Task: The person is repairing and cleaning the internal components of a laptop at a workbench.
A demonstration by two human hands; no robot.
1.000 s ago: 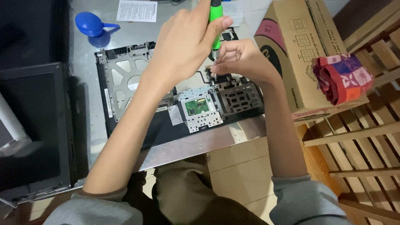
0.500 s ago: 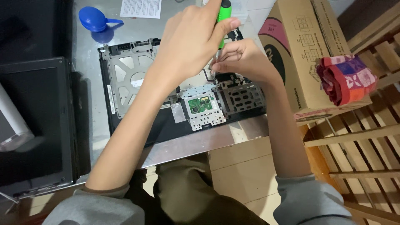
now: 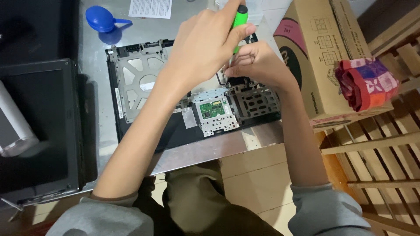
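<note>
The left hand (image 3: pixel 205 41) is closed around a green screwdriver (image 3: pixel 239 22) held upright over the opened laptop base (image 3: pixel 144 83), while the right hand (image 3: pixel 258 65), just beside it, pinches the shaft below the handle with curled fingers.

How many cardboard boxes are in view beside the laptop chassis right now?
1. The cardboard box lies right of the opened laptop chassis, with a folded red patterned cloth on it. The right hand works just left of it. Others may sit outside the frame.
</note>
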